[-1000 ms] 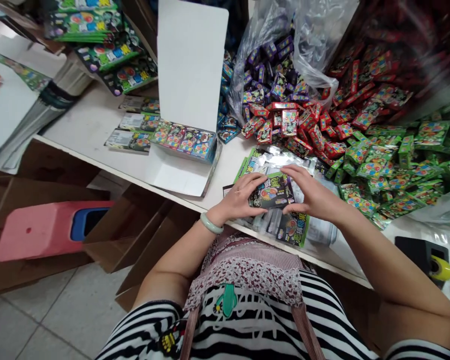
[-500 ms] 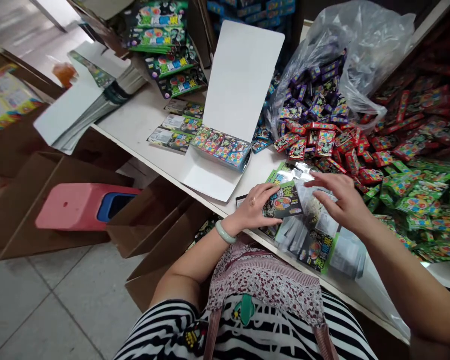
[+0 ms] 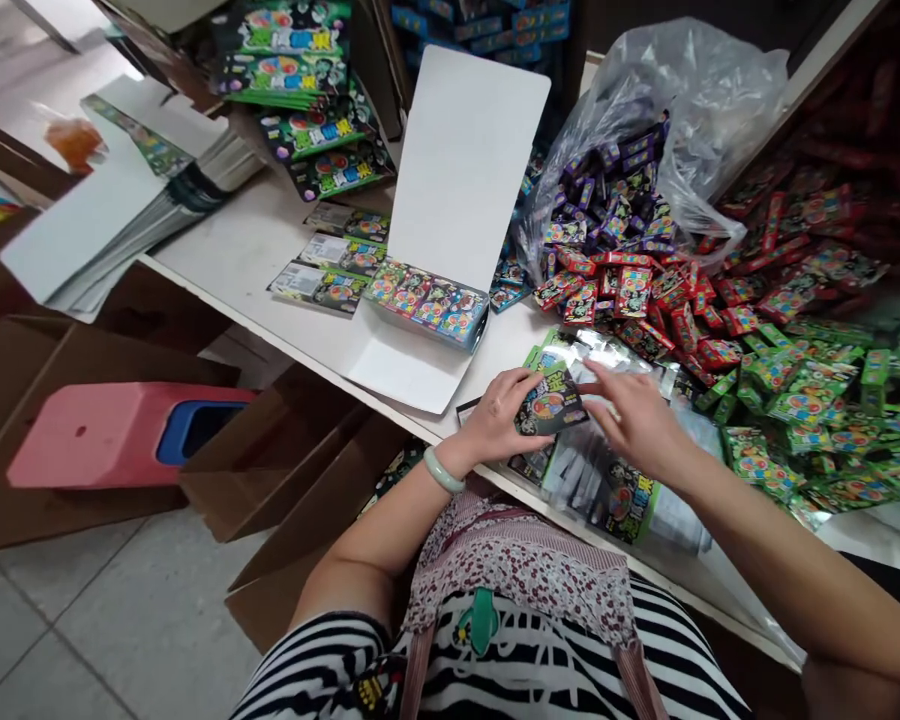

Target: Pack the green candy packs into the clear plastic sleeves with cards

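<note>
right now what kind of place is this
Probably a small packing workshop or wholesale stockroom. Loose heaps of small red boxes and green boxes cover the worktable, an open display carton sits half filled, and cardboard cartons stand on the floor.

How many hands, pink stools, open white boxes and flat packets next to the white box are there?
Hands: 2, left hand and right hand
Dark packet in the left hand: 1
Pink stool: 1
Open white box: 1
Flat packets beside that box: 3
Total: 8
</note>
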`<state>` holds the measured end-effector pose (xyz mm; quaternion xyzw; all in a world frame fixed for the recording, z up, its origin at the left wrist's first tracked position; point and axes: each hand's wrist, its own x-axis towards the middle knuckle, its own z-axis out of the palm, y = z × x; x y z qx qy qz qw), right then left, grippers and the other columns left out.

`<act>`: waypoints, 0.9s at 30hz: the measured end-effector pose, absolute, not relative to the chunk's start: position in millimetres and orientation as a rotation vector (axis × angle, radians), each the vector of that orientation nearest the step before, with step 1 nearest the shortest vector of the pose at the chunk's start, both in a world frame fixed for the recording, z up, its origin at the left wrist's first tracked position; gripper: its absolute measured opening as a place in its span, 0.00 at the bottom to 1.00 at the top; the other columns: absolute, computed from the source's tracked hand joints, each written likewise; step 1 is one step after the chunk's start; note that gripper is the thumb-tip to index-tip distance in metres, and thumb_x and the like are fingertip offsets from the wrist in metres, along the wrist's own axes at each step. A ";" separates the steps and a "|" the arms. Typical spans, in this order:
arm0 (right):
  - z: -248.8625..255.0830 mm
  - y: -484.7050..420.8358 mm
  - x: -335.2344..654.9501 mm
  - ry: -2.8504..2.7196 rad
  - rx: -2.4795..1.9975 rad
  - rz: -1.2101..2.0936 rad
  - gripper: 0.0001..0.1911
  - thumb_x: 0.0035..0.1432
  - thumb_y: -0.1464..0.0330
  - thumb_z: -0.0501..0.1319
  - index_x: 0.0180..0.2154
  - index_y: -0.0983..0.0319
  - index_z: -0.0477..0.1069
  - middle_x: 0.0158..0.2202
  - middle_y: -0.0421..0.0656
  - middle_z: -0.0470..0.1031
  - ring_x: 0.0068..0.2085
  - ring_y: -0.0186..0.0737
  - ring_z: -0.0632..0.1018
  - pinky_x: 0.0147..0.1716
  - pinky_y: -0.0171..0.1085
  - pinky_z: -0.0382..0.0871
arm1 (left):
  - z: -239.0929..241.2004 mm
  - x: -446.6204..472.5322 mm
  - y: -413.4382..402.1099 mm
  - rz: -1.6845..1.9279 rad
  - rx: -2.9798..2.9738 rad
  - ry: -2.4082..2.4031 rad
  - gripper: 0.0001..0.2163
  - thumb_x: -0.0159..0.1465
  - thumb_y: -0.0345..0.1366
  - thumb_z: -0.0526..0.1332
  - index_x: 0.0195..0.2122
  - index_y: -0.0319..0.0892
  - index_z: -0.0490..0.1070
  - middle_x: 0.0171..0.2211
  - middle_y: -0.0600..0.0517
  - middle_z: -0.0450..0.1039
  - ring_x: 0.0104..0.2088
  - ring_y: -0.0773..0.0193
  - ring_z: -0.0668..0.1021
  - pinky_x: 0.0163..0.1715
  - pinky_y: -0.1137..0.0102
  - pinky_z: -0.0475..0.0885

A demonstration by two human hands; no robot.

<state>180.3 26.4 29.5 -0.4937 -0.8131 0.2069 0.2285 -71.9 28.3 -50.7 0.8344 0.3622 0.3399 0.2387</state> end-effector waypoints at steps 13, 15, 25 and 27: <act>21.7 26.3 178.0 -1.694 -1.387 1.048 0.29 0.67 0.59 0.54 0.66 0.59 0.53 0.49 0.52 0.81 0.41 0.45 0.84 0.43 0.48 0.78 | -45.7 -66.1 31.1 0.972 2.448 0.915 0.42 0.59 0.49 0.69 0.70 0.43 0.51 0.58 0.37 0.65 0.59 0.45 0.71 0.59 0.48 0.70; 17.6 25.6 174.6 -1.682 -1.406 1.112 0.29 0.66 0.60 0.54 0.65 0.59 0.54 0.49 0.52 0.81 0.42 0.46 0.83 0.43 0.49 0.78 | -46.2 -66.0 30.8 0.989 2.474 0.914 0.42 0.60 0.49 0.69 0.70 0.44 0.50 0.58 0.37 0.65 0.59 0.45 0.71 0.59 0.48 0.71; 8.8 28.6 178.2 -1.666 -1.470 1.085 0.30 0.64 0.63 0.56 0.66 0.58 0.57 0.49 0.51 0.81 0.43 0.47 0.82 0.47 0.53 0.77 | -57.9 -63.0 31.6 1.013 2.518 0.907 0.43 0.59 0.49 0.69 0.70 0.42 0.50 0.57 0.36 0.65 0.58 0.44 0.72 0.57 0.48 0.72; 6.9 28.1 178.2 -1.678 -1.490 1.094 0.31 0.63 0.63 0.57 0.66 0.59 0.57 0.49 0.51 0.81 0.43 0.47 0.83 0.47 0.53 0.77 | -58.5 -62.9 32.3 0.999 2.508 0.906 0.43 0.59 0.49 0.70 0.70 0.42 0.51 0.57 0.37 0.65 0.58 0.44 0.72 0.57 0.48 0.72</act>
